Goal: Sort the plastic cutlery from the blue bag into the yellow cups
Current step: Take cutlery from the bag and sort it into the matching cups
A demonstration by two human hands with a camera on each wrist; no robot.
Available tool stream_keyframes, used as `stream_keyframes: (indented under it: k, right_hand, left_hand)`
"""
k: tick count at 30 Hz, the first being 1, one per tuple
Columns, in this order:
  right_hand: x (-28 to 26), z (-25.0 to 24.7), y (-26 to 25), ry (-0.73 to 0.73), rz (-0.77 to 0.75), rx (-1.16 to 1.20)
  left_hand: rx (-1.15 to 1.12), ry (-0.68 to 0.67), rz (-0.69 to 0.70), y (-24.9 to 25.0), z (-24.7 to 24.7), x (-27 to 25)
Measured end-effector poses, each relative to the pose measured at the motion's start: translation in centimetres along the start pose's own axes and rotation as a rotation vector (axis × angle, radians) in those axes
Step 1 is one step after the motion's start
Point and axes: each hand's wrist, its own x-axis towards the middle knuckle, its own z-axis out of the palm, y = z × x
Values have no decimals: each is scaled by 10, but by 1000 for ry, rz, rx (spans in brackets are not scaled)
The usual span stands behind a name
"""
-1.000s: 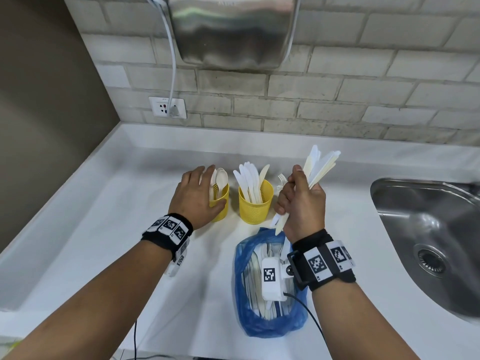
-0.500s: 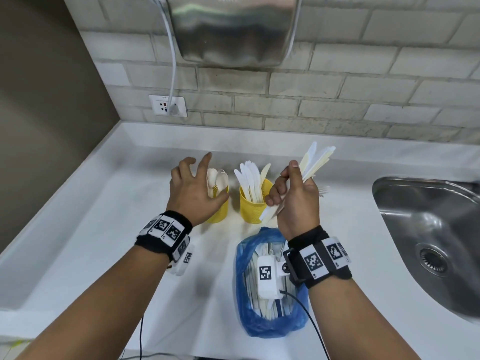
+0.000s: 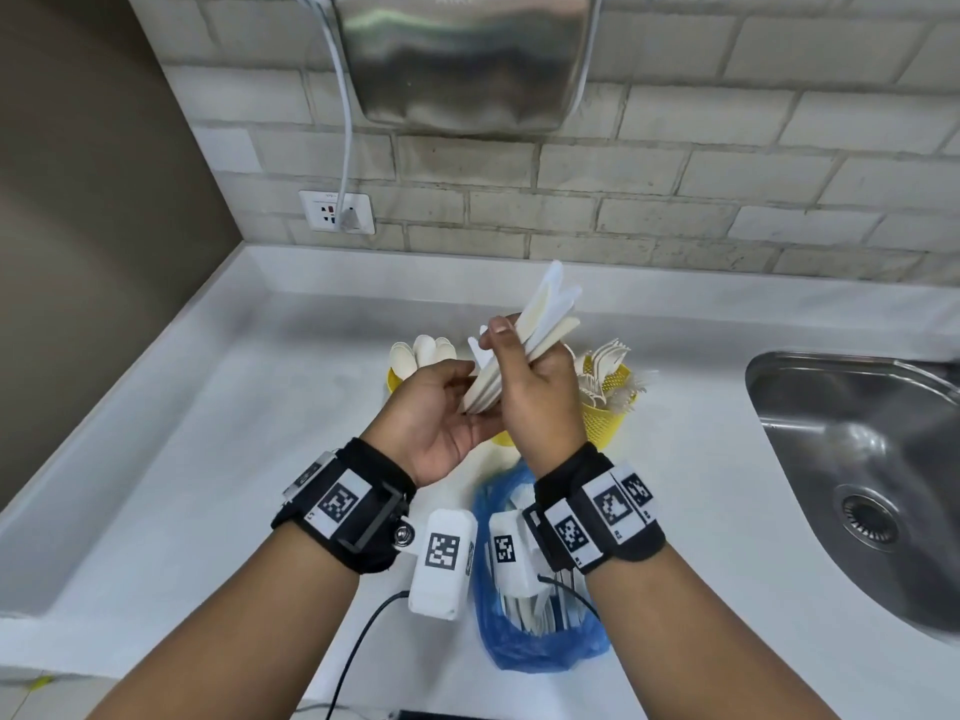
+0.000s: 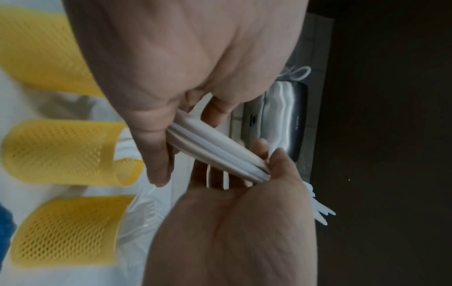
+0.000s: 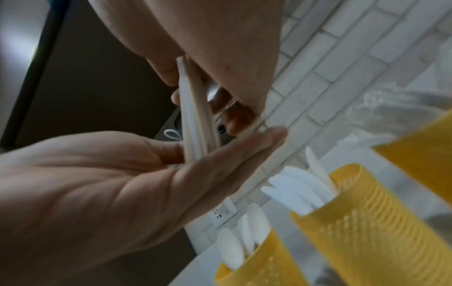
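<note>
both hands meet above the cups, holding one bundle of white knives point(image 3: 524, 350). the right hand point(image 3: 540, 402) has its fingers and thumb curled round the bundle's middle, blades fanning up and away. the left hand point(image 3: 431, 413) lies palm up under the lower ends, fingers loosely bent against them, thumb beside. the left cup point(image 3: 397, 379) holds spoons point(image 3: 423, 350); the right cup point(image 3: 608, 423) holds forks point(image 3: 608, 371); the middle cup point(image 5: 367, 218), mostly hidden behind the hands in the head view, holds knives. the blue bag point(image 3: 540, 646) lies open on the white counter point(image 3: 208, 459) just before the cups, with more cutlery inside. a steel sink point(image 3: 872, 459) sits to the right.
</note>
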Motion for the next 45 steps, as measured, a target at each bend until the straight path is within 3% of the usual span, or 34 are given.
stream_keyframes:
  k: [3,6,8,10,13,15,19,26,30,35,37,45]
  right_hand:
    - [8,-11,4,-58,-36,-241]
    - [14,-26,-1,-157,72,-204]
    - [17,-34,-5,-140,120,-121]
    - [22,-41,-3,-64,137,-98]
    - [33,-51,7,-2,104,-207]
    - [38,-56,13,-12,62,-348]
    - [43,-54,24,-35,14,-529]
    - [46,-38,44,-174,23,-782]
    - [39,-41,45,-151,-17,-882]
    - [13,-52,40,1,-287,-840]
    - [5,-54,42,18,-328,-819]
    - [1,-61,73,-292,-105,-1101]
  left_hand:
    - [77,2,53,2,-7,4]
    - [159,39,121,4,-13,6]
    - [284,140,181,6,-15,7]
    - [551,279,308,8,-20,9]
    - [1277,436,563,4,-45,18]
    - [1644,475,586,-3,-62,26]
    - [1927,469,529,-16,-79,36]
    - [1969,466,601,-24,-86,32]
    - [1953,459,635,-25,-87,34]
    - [1932,483,681,-21,-84,35]
    - [1939,490,694,-19,-83,36]
    - [1946,494,652,-13,-85,41]
